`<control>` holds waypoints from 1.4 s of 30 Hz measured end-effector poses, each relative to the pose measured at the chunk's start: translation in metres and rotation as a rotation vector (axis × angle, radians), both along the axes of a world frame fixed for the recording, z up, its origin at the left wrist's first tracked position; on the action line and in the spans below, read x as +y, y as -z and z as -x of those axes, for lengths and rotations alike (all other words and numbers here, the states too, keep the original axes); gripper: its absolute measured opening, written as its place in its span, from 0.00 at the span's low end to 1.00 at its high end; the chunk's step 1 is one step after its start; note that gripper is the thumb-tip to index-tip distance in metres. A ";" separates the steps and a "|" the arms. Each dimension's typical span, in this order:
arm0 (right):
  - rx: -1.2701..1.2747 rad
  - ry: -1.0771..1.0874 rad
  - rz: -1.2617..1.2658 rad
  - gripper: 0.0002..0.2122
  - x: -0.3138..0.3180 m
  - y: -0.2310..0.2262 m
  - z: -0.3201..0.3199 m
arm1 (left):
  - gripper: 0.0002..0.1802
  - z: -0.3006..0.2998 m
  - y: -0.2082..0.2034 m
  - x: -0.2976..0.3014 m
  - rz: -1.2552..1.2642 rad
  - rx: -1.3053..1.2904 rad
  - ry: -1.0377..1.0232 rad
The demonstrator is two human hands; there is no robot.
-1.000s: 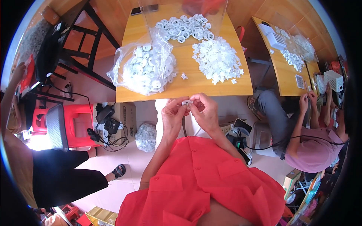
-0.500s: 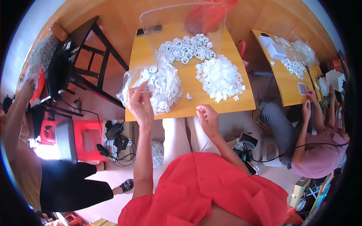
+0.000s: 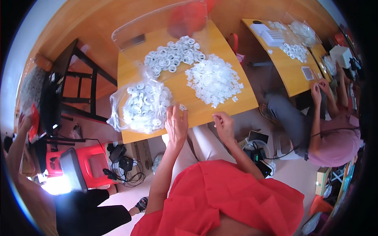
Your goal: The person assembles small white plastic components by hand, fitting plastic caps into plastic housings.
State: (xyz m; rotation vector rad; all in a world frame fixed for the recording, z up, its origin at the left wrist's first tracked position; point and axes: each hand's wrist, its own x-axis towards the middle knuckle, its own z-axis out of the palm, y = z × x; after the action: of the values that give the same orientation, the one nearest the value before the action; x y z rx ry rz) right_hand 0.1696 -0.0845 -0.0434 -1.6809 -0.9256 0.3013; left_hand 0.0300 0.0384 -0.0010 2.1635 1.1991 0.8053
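My left hand (image 3: 176,126) is at the table's near edge, fingers stretched forward, right beside a small white plastic piece (image 3: 182,107). I cannot see anything held in it. To its left lies a clear plastic bag (image 3: 114,114) with white ring-shaped parts (image 3: 143,108) inside. My right hand (image 3: 225,128) is just off the same edge with its fingers curled into a pinch; whatever they hold, if anything, is too small to make out. Beyond it spreads a heap of small white plastic pieces (image 3: 214,80). Farther back sits a pile of white rings (image 3: 173,55).
A clear upright panel (image 3: 157,27) stands at the back of the wooden table (image 3: 185,118), a dark phone (image 3: 134,41) near it. Red stools (image 3: 92,165) and cables (image 3: 132,173) are at the left. On the right, a person (image 3: 334,137) works at another table (image 3: 291,82).
My left hand has left the bag and moved right, to the small piece at the table edge; its fingers have straightened. My right hand stays curled. The whole view has shifted and tilted.
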 end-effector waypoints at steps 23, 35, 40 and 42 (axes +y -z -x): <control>-0.428 0.328 0.365 0.12 0.031 -0.004 -0.017 | 0.14 0.024 0.014 -0.034 0.807 -0.768 0.012; -0.281 0.216 0.138 0.06 0.024 -0.001 -0.020 | 0.23 0.041 0.007 -0.052 0.926 -0.903 0.135; 0.335 0.062 0.059 0.05 0.019 -0.010 -0.014 | 0.24 0.042 0.002 -0.055 0.899 -0.886 0.167; 0.494 -0.033 -0.009 0.05 0.017 -0.016 -0.011 | 0.24 0.041 0.001 -0.056 0.889 -0.873 0.186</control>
State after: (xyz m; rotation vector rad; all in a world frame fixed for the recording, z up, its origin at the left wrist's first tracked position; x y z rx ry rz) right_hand 0.1805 -0.0672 -0.0270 -1.4856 -0.5826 0.6974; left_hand -0.0112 -0.0178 -0.0016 0.9890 0.6637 0.7860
